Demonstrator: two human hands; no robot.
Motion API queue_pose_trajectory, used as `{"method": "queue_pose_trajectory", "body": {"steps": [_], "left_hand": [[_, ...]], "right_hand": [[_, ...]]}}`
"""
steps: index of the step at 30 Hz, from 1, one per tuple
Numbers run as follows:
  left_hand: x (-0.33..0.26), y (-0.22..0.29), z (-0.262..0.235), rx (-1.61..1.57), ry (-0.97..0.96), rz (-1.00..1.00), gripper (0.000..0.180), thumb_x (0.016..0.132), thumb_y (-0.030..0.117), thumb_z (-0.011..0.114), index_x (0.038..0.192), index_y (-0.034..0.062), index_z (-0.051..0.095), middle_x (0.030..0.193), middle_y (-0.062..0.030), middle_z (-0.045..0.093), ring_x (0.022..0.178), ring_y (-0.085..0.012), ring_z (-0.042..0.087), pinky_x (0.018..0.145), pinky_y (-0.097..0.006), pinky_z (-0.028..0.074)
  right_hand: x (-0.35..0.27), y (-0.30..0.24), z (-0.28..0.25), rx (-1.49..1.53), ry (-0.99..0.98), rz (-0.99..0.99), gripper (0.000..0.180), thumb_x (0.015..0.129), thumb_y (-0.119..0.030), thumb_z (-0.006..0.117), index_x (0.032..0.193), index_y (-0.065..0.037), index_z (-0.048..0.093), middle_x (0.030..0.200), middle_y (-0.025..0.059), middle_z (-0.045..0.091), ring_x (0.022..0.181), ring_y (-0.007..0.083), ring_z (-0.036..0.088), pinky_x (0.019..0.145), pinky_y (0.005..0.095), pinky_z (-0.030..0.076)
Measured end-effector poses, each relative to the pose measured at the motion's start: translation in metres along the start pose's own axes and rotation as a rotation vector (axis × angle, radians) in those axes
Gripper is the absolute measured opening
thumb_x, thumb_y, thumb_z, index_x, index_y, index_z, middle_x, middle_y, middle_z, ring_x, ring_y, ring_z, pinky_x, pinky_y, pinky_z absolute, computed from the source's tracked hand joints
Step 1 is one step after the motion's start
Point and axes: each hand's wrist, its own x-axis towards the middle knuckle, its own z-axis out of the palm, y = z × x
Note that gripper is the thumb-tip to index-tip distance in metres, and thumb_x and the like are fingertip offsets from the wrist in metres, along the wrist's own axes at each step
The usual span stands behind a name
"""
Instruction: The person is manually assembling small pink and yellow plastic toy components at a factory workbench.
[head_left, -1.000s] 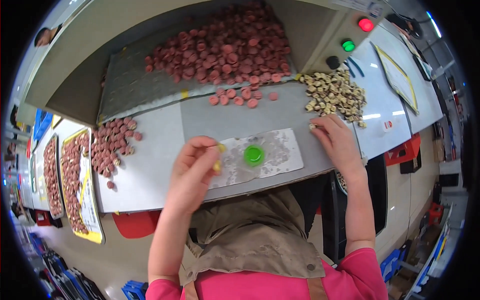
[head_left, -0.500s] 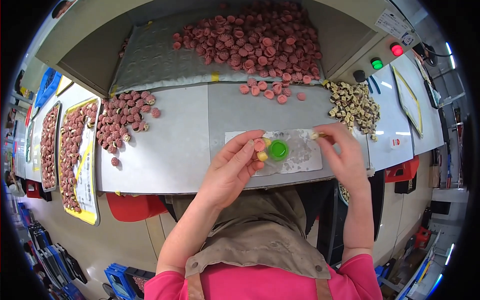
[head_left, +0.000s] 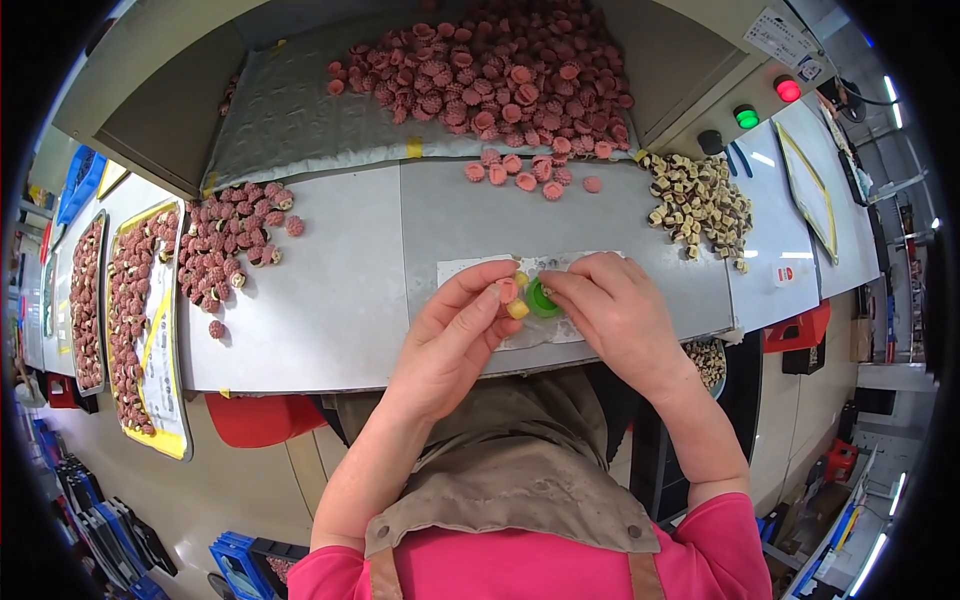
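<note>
Between the thumb and fingers of my left hand (head_left: 448,335) is a small pink bumpy cup-shaped piece (head_left: 508,291). Yellow covers (head_left: 517,309) sit on some of that hand's fingertips. Just right of them stands a small round green dish (head_left: 541,300) on a white, stained sheet (head_left: 460,267). My right hand (head_left: 625,320) reaches over the dish's right side, its thumb and fingers pinched together on a small cream piece, mostly hidden by the fingertips. At the right lies a pile of cream-and-brown pieces (head_left: 700,205).
A big heap of pink cups (head_left: 500,75) fills the hooded machine (head_left: 150,120) ahead, several spilling onto the table (head_left: 300,330). Left are filled pink pieces (head_left: 225,240) and two loaded trays (head_left: 172,400). Red and green buttons (head_left: 746,117) are on the machine's right side. A red stool (head_left: 262,420) is below.
My right hand has moved left from the sheet's right edge to the green dish, carrying the small cream piece. My left hand keeps the pink cup, and the view has shifted slightly.
</note>
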Motion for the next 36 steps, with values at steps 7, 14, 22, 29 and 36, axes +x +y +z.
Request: {"method": "queue_pose_trajectory", "body": {"steps": [7, 14, 22, 29, 36], "left_hand": [[-0.001, -0.001, -0.005, -0.044, -0.046, 0.02, 0.031, 0.095, 0.016, 0.053, 0.124, 0.0048, 0.049, 0.107, -0.0025, 0.059, 0.095, -0.0113, 0.057, 0.084, -0.026, 0.047], [-0.003, 0.002, 0.001, 0.004, -0.012, -0.006, 0.032, 0.096, 0.018, 0.052, 0.125, 0.0034, 0.049, 0.113, -0.0042, 0.058, 0.1, -0.0106, 0.055, 0.088, -0.026, 0.045], [0.001, -0.004, 0.002, 0.028, -0.026, 0.017, 0.027, 0.095, 0.013, 0.054, 0.119, 0.0028, 0.051, 0.109, -0.0053, 0.06, 0.098, -0.0121, 0.056, 0.086, -0.026, 0.047], [-0.003, -0.022, 0.013, 0.329, 0.052, 0.31, 0.026, 0.094, 0.012, 0.054, 0.118, 0.0014, 0.052, 0.112, -0.0067, 0.058, 0.099, -0.0123, 0.056, 0.088, -0.028, 0.046], [-0.003, -0.017, 0.008, 0.304, 0.089, 0.277, 0.037, 0.091, 0.009, 0.058, 0.126, 0.0032, 0.047, 0.109, -0.0069, 0.057, 0.101, -0.0142, 0.056, 0.089, -0.028, 0.046]], "right_hand": [[0.0, -0.001, 0.001, -0.045, 0.011, -0.01, 0.023, 0.074, -0.004, 0.067, 0.097, -0.006, 0.064, 0.083, 0.0067, 0.055, 0.077, 0.0252, 0.056, 0.069, 0.0349, 0.046], [-0.003, -0.004, -0.004, 0.567, 0.029, 0.299, 0.019, 0.083, -0.002, 0.061, 0.102, -0.003, 0.063, 0.09, 0.0095, 0.058, 0.079, 0.0219, 0.058, 0.07, 0.03, 0.048], [0.005, -0.021, -0.001, 0.561, 0.145, 0.128, 0.02, 0.084, -0.001, 0.061, 0.105, -0.002, 0.062, 0.092, 0.0102, 0.06, 0.079, 0.0197, 0.058, 0.067, 0.0288, 0.049], [0.004, -0.025, 0.0, 0.578, 0.166, 0.159, 0.02, 0.084, -0.002, 0.063, 0.103, -0.002, 0.062, 0.09, 0.009, 0.06, 0.077, 0.0195, 0.059, 0.065, 0.0275, 0.049], [-0.004, -0.027, 0.005, 0.589, 0.202, 0.214, 0.019, 0.082, -0.009, 0.067, 0.1, -0.003, 0.062, 0.095, 0.009, 0.057, 0.086, 0.0206, 0.057, 0.074, 0.03, 0.048]]}}
